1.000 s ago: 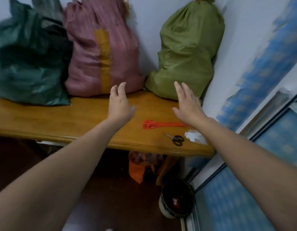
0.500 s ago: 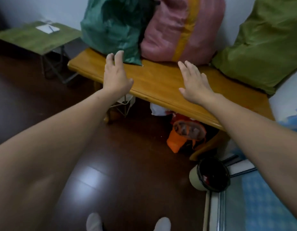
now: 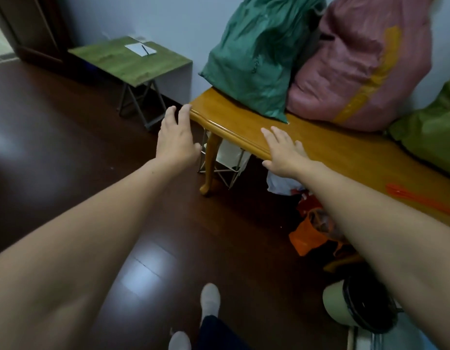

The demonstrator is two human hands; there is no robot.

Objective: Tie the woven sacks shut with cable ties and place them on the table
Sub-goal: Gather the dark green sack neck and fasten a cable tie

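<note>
Three sacks stand on the glossy honey-brown wooden surface. A teal-green woven sack is just beyond the right hand. A pink woven sack with a yellow stripe is further to that hand's right. An olive-green woven sack is furthest right, cut by the frame edge. A bundle of orange-red cable ties lies right of the right forearm.

Left hand: fingers spread, empty, off the surface's corner, above the floor. Right hand: flat, empty, at the front edge; contact unclear.

Judgement: placing is done for these three. All the sack necks are out of frame, so they are possibly tied, unverified. No loose sack in view.
</note>
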